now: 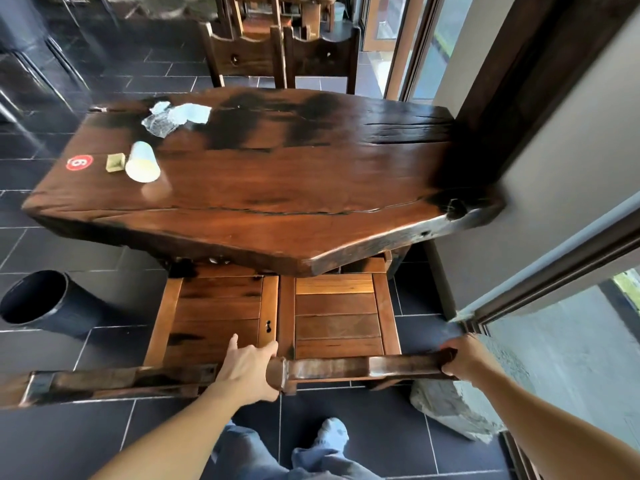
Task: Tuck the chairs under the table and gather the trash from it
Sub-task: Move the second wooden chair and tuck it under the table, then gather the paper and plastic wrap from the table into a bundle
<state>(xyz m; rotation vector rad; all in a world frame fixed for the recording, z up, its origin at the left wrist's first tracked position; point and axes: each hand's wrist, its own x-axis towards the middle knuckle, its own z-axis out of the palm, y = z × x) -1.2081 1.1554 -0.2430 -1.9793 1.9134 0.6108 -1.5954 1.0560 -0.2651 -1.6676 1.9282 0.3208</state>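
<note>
Two hands (249,367) on a glossy slatted wooden chair (337,317).

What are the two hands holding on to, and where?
Both hold the right-hand chair by its top rail: the left hand at the rail's left end, the right hand at its right end.

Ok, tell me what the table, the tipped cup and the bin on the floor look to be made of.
Table: solid dark wood, glossy varnish; grain, cracks and an uneven slab edge show.
Cup: probably thin translucent plastic; pale and see-through, lying on its side.
Bin: black, smooth, slightly shiny; plastic or painted metal, hard to tell which.
</note>
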